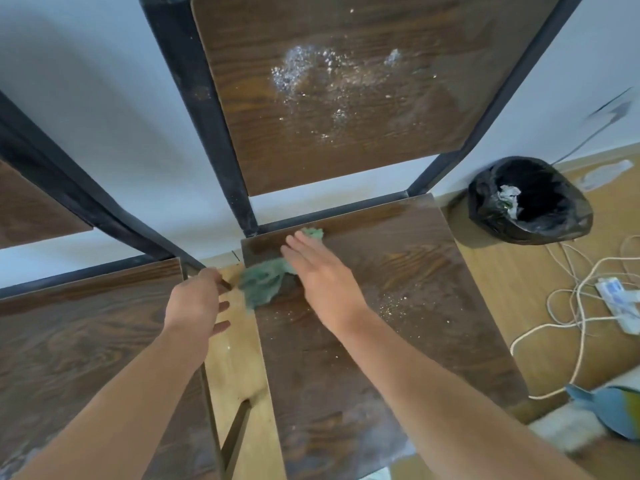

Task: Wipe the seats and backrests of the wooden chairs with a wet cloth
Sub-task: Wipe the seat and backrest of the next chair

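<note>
A dark wooden chair seat [381, 306] fills the middle, with its black-framed backrest [329, 98] rising behind it. White dust and wet smears speckle both. My right hand [322, 275] lies flat, fingers extended, pressing a green cloth [266, 282] onto the seat's back left corner; part of the cloth hangs over the left edge. My left hand [197, 299] grips the right edge of a second wooden chair's seat [86, 341] at the left, fingers curled round the frame.
A bin lined with a black bag [530, 202] stands by the wall at the right. White cables and a power strip [616, 303] lie on the wooden floor. A blue object [613, 410] sits at the lower right. A narrow gap separates the two chairs.
</note>
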Tool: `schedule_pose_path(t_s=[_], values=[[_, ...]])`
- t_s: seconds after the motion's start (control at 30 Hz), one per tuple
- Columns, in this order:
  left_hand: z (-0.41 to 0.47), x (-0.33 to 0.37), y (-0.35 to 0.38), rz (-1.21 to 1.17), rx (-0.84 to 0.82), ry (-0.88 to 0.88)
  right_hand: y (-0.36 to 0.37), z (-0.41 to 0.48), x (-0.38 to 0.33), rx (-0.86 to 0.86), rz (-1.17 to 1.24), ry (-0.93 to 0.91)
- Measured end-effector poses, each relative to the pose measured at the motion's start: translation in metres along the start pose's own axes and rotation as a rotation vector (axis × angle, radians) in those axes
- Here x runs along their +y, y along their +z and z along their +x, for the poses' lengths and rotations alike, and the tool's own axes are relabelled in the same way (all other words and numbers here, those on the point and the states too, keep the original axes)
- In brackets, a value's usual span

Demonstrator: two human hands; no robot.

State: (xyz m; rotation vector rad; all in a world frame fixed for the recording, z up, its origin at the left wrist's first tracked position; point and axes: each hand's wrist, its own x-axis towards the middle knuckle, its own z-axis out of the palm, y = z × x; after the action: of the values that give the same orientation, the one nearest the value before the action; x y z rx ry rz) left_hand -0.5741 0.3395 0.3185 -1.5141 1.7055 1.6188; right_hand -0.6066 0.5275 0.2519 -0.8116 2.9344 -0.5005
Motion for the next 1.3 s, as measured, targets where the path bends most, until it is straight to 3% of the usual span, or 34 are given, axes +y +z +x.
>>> schedule_pose_path(t_s=[0.2,0.3,0.63,0.73,1.0,1.1,1.17,1.3], values=[[-0.003,0.000,0.016,-0.061,-0.069,-0.032,-0.078,-0.007,0.162,0.070,-0.084,0.782],[0.000,-0.003,0.018,-0.077,-0.073,-0.044,-0.084,0.001,0.170,0.098,-0.048,0.962],[0.003,0.004,0.011,-0.125,-0.018,-0.031,-0.020,0.031,0.060,0.176,-0.003,0.607],[0.003,0.007,0.006,-0.131,-0.016,-0.024,-0.022,0.035,0.064,0.251,0.090,0.656],[0.007,0.008,-0.003,-0.154,-0.035,-0.016,-0.065,-0.003,0.138,0.405,0.012,0.920],[0.009,0.004,-0.005,-0.159,-0.033,-0.020,-0.061,0.010,0.118,0.479,0.109,0.971],[0.010,0.001,-0.005,-0.149,-0.033,-0.026,-0.048,0.020,0.080,0.470,0.118,0.891],[0.010,0.000,-0.007,-0.101,-0.019,-0.017,-0.005,0.028,-0.034,0.314,0.179,0.475]])
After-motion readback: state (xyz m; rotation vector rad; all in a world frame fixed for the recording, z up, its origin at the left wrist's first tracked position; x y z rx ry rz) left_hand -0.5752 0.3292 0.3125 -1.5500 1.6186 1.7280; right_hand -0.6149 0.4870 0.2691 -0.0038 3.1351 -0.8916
